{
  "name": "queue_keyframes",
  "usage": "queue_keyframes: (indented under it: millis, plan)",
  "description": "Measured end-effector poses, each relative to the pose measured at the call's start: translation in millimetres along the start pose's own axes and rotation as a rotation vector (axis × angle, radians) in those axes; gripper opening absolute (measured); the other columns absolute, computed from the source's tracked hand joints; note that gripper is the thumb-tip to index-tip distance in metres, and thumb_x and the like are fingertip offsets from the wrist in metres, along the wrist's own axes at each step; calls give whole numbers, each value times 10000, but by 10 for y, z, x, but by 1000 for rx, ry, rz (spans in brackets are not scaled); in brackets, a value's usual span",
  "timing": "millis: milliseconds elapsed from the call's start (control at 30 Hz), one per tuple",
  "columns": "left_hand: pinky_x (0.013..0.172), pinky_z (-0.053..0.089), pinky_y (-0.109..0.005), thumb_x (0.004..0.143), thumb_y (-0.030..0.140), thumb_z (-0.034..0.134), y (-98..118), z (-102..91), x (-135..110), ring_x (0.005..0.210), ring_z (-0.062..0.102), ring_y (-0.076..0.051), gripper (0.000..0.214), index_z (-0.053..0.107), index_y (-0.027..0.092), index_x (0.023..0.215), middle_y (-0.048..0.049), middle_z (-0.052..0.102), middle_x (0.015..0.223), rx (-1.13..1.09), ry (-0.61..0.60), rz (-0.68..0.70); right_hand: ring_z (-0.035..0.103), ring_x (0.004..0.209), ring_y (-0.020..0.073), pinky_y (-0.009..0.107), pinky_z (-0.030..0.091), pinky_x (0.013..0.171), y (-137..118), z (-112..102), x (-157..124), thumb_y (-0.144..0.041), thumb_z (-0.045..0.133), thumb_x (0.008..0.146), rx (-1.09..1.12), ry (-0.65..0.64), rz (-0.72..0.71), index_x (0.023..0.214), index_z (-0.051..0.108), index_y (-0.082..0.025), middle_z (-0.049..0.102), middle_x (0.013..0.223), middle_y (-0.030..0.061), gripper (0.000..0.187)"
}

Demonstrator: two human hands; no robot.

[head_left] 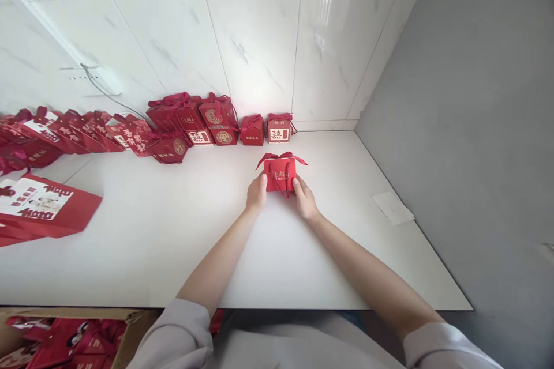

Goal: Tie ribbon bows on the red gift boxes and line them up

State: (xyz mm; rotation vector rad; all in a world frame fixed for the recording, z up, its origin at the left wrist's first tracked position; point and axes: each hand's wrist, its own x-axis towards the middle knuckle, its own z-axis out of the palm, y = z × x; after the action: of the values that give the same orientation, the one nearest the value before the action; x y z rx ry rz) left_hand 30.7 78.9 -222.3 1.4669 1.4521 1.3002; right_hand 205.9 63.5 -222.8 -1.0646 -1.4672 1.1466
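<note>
A small red gift box [280,176] with a ribbon bow on top and gold lettering on its front stands upright on the white table [173,242]. My left hand [257,192] presses against its left side with fingers closed together. My right hand [303,196] grips its right side the same way. A red cord hangs down the box's front between my hands.
A row of similar red gift boxes [216,124] lines the tiled wall at the back. Flat red bags [43,207] lie at the left edge. A white paper slip [393,207] rests at right. A cardboard carton [64,340] with red items sits below the table.
</note>
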Motion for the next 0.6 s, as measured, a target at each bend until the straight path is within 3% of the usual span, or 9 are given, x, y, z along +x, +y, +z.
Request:
queue_keyframes:
  millis: [133, 300, 467, 533, 600]
  plan:
    - [1075, 422, -473, 955, 671, 337, 35, -56, -17, 1235, 579, -326, 600, 679, 236, 1187, -92, 698, 1203, -37, -35, 9, 446, 1405, 280, 490, 331, 1186, 2, 3, -29, -635, 341, 990, 9, 16, -12, 1460, 468, -270, 515, 1507, 45, 608]
    - [1146, 369, -469, 943, 654, 417, 48, -136, -25, 1343, 506, -310, 610, 575, 229, 1351, -96, 604, 1384, -108, -101, 12, 496, 1354, 262, 460, 353, 1174, 8, -61, -16, -602, 402, 990, 53, -33, -2, 1421, 496, -275, 558, 1458, 55, 549]
    - [1129, 411, -463, 924, 689, 411, -2, -172, -25, 1329, 525, -310, 654, 602, 192, 1303, -108, 645, 1325, -242, -141, -29, 505, 1341, 282, 461, 441, 1105, -29, -163, -3, -633, 487, 943, 134, -174, -2, 1523, 340, -276, 459, 1536, 88, 696]
    - [1074, 470, -467, 907, 720, 388, -10, -163, -37, 1258, 583, -319, 679, 633, 184, 1246, -109, 678, 1268, -376, -190, -76, 483, 1371, 291, 472, 437, 1110, -32, -180, -12, -643, 472, 944, 197, -272, -2, 1561, 262, -294, 438, 1554, 81, 739]
    - [1005, 523, -465, 900, 722, 389, 11, -136, -57, 1197, 625, -321, 667, 650, 193, 1210, -104, 701, 1224, -566, -242, -143, 447, 1409, 287, 472, 407, 1141, -20, -173, -29, -629, 458, 957, 284, -320, 10, 1554, 280, -301, 460, 1542, 68, 704]
